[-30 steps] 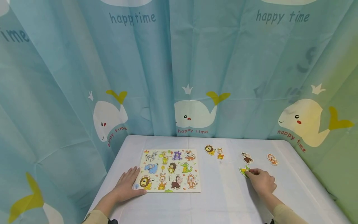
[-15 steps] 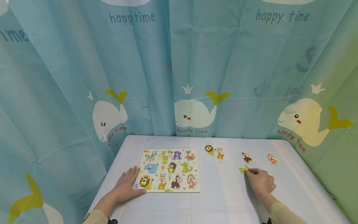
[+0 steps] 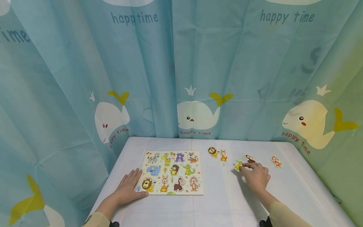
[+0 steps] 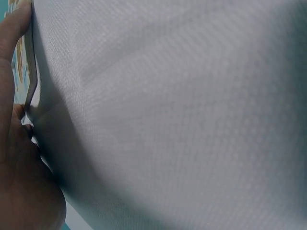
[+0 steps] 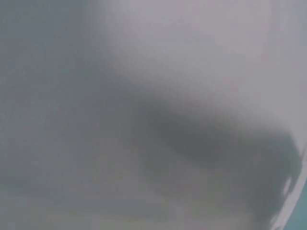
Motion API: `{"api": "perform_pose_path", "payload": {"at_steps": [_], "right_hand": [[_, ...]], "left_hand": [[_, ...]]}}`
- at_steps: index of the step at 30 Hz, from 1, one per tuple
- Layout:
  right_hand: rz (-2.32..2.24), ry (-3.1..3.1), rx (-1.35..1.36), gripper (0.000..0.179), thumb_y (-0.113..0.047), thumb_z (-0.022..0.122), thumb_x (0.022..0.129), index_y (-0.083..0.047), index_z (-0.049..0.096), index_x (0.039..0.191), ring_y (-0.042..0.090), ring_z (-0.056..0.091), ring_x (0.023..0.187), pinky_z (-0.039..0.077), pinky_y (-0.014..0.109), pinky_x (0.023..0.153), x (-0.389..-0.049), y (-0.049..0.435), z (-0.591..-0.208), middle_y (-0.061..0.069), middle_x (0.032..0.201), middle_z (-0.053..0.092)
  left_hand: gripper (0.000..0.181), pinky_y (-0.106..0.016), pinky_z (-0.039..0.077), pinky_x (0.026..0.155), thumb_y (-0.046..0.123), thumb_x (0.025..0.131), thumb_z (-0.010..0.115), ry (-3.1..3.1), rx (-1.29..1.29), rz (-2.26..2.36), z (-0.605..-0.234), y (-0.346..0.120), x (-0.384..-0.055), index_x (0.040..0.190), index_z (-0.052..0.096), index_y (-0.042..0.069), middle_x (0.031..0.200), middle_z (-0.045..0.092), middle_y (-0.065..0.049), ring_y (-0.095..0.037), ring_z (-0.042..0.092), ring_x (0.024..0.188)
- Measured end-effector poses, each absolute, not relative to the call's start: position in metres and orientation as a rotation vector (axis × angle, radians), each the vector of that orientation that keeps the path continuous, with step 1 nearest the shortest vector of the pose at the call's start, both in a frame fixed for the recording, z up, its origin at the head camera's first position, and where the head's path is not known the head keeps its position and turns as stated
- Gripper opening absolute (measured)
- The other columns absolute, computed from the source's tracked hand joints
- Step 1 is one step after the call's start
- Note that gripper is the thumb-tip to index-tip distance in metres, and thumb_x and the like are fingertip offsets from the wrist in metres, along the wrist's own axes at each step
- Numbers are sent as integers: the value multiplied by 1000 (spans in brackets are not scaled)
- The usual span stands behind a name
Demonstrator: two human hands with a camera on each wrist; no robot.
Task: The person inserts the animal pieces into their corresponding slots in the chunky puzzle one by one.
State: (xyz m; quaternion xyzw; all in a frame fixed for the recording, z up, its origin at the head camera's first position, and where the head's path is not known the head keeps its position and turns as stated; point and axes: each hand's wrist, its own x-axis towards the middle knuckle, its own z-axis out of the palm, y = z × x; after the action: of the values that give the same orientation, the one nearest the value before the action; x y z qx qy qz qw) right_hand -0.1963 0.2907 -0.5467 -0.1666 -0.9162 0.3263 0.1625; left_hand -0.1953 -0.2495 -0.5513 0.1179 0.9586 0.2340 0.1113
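In the head view my right hand (image 3: 257,177) pinches a green crocodile puzzle piece (image 3: 237,165) between thumb and fingertips, tilted and lifted off the table. My left hand (image 3: 127,188) rests at the lower left corner of the puzzle board (image 3: 177,190), its thumb along the front edge and its fingers along the left side. The left wrist view shows the thumb (image 4: 10,36) on the board edge (image 4: 29,62). Animal pictures in three rows cover the board, a crocodile (image 3: 189,169) among them. The right wrist view is blurred cloth and shadow; neither the hand nor the piece shows there.
Loose pieces lie right of the board: a lion (image 3: 212,152), a kangaroo (image 3: 223,155), a brown gorilla (image 3: 250,158) partly behind my right hand, and an orange monkey (image 3: 276,161). A white cloth (image 3: 221,208) covers the table. A blue whale-print curtain (image 3: 198,72) hangs behind.
My right hand has lifted the crocodile piece from the table and carried it left and a little farther back. The left hand and the board have stayed in place.
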Motion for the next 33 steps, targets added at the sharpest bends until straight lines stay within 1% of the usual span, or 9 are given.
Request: {"api": "perform_pose_path", "payload": {"at_steps": [3,7,10,14,18,21,25,28,33], "right_hand": [[922,-2620,-354,27,-29,75,91,-6,80,105,45,43,117,30,65,92,-203,277,-541,22,123,61],[912,-2624,-205,22,-28,78,89,-9,81,100,40,45,114,31,62,94,-215,255,-538,17,110,64],[913,-2626,-121,17,-27,81,86,-12,82,94,37,47,111,31,60,96,-222,236,-538,12,104,64],[909,-2645,-41,12,-27,83,84,-17,82,89,35,48,111,34,57,94,-229,209,-537,7,102,64],[881,-2676,34,11,-28,85,81,-19,82,86,32,50,108,37,54,90,-234,185,-537,3,99,65],[860,-2691,104,10,-28,86,80,-20,82,86,29,50,105,38,53,89,-236,171,-537,0,97,66],[851,-2712,186,8,-27,87,80,-22,82,84,26,49,101,39,51,88,-239,157,-539,-3,94,64],[842,-2734,229,7,-29,87,80,-25,81,82,25,50,102,39,49,86,-240,148,-541,-5,93,63],[820,-2753,286,7,-30,87,81,-26,80,81,24,50,100,40,46,83,-241,136,-541,-5,94,65]], "left_hand": [[120,-63,5,123,67,77,77,2816,335,677,-551,-249,-195,160,26,-2,166,21,-25,-45,12,153],[120,-63,5,123,68,77,77,2814,328,672,-552,-249,-195,160,26,-2,166,21,-25,-45,12,154],[120,-62,5,124,68,77,76,2810,324,676,-551,-249,-196,160,25,-1,166,20,-25,-45,11,154],[120,-62,4,124,68,77,77,2809,320,682,-550,-248,-195,160,26,-1,166,21,-24,-45,11,154],[120,-61,4,124,69,77,76,2811,317,678,-549,-247,-195,161,26,0,167,20,-23,-44,10,154],[120,-61,5,124,70,77,76,2813,317,671,-548,-246,-195,161,26,1,167,21,-22,-43,11,154],[119,-61,6,124,69,76,76,2813,315,672,-548,-246,-195,161,27,1,167,21,-22,-42,11,155],[119,-60,7,124,70,76,76,2816,306,672,-550,-247,-197,161,27,2,167,21,-21,-42,10,155],[119,-59,11,124,70,75,76,2813,293,688,-552,-248,-197,161,27,3,168,20,-20,-41,9,155]]}}
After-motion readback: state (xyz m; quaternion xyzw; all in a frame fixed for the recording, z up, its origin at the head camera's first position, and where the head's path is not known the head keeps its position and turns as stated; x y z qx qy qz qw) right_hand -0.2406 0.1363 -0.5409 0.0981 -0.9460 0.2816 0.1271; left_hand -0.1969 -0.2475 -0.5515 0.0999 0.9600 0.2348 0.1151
